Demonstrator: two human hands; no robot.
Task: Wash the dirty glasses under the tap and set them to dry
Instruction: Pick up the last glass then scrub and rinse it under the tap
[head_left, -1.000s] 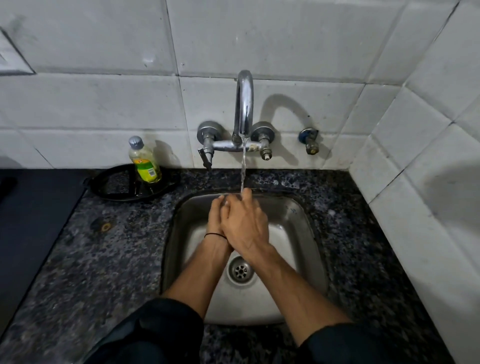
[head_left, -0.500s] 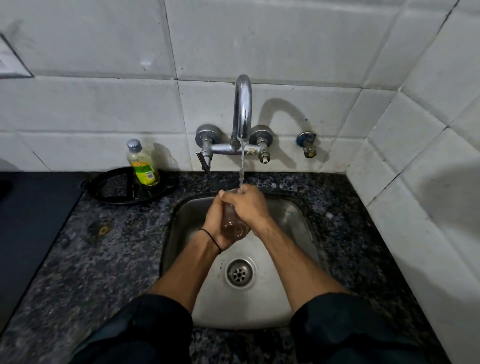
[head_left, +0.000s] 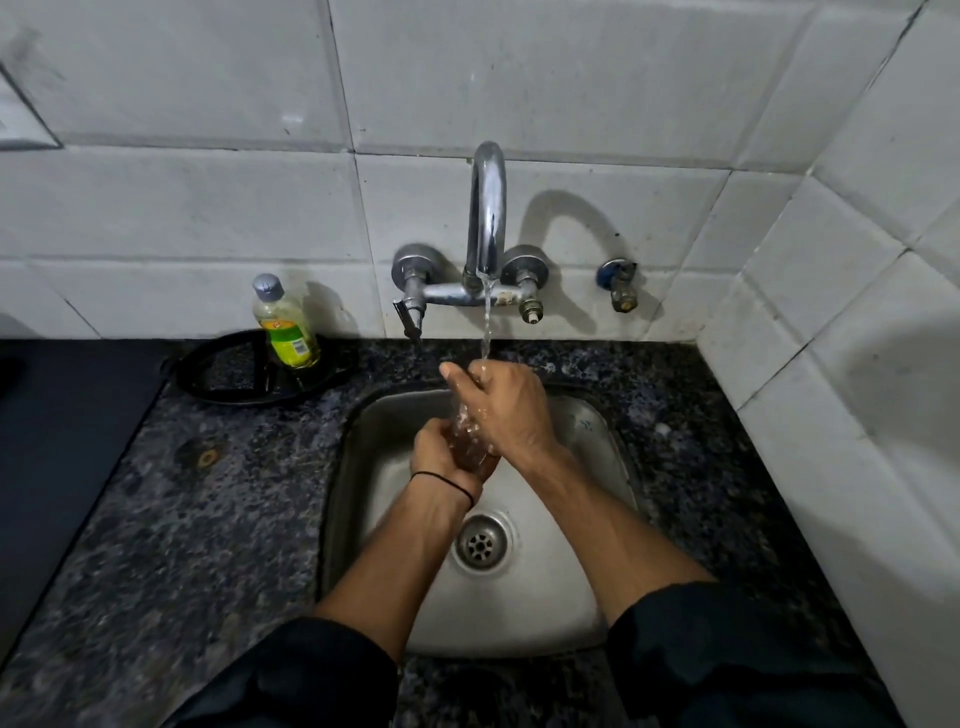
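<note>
- Both hands are up over the sink (head_left: 615, 436), and the glass (head_left: 467, 434) sits right between them.
- The left hand (head_left: 441, 457) grips the lower end of the glass, with the fingers curled round it from the left and underneath.
- The right hand (head_left: 511, 410) wraps the upper end from the right, and its fingertips (head_left: 451, 372) reach across the top.
- The glass is clear and wet, and only a strip of it shows between the two palms. It leans with its lower end toward the camera.
- The tap (head_left: 488, 208) is running. A thin line of water (head_left: 487, 322) drops straight onto the right hand at the top of the glass.
- The drain (head_left: 481, 544) lies below the wrists, well under the glass.
- There is a thin black band (head_left: 448, 480) on the left wrist, and dark sleeves (head_left: 291, 675) show at the bottom edge.
- Off to the left on the counter (head_left: 171, 509), a yellow-green bottle (head_left: 288, 332) stands on a black tray (head_left: 218, 376), well apart from the hands.
</note>
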